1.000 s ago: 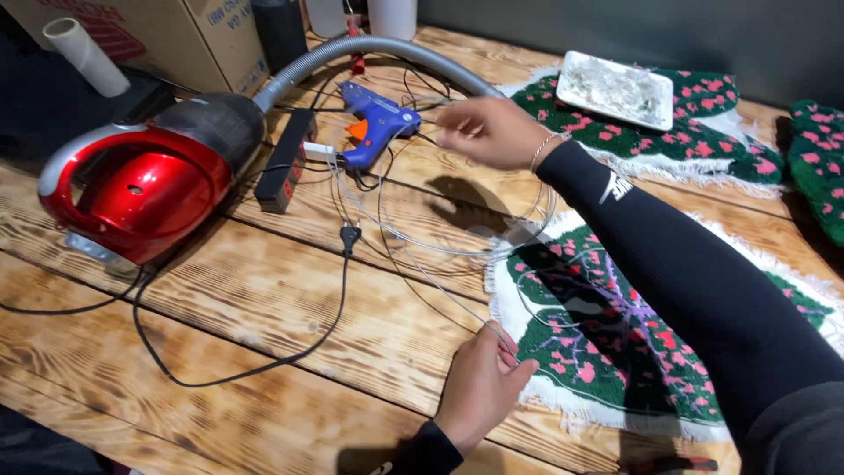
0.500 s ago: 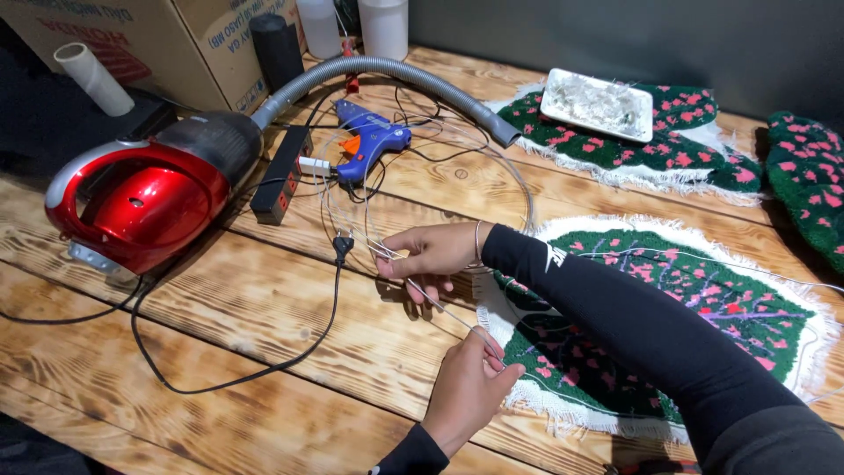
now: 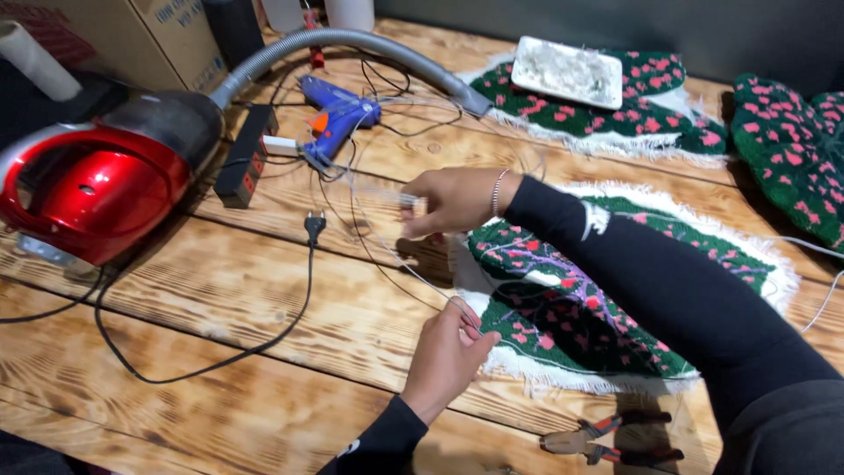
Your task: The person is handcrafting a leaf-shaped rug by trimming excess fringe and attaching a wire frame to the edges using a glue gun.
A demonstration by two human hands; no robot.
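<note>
My right hand (image 3: 450, 202) hovers over the table by the left edge of a green tufted rug (image 3: 607, 308) with pink flowers, its fingers pinched on a thin pale wire (image 3: 420, 280). The wire runs down to my left hand (image 3: 447, 352), which pinches its near end at the rug's fringe. More loops of the same wire trail away toward a blue glue gun (image 3: 338, 113) lying further back. Both arms wear black sleeves, and a bracelet sits on the right wrist.
A red vacuum cleaner (image 3: 88, 185) with a grey hose (image 3: 352, 42) lies at the left beside a black power strip (image 3: 246, 154) and a loose black plug (image 3: 314, 224). Pliers (image 3: 615, 435) lie near the front edge. A white tray (image 3: 567, 70) rests on another green rug at the back.
My right hand has come back from near the glue gun toward me, drawing the wire along, and now sits by the rug's left edge. The left hand has kept its pinch.
</note>
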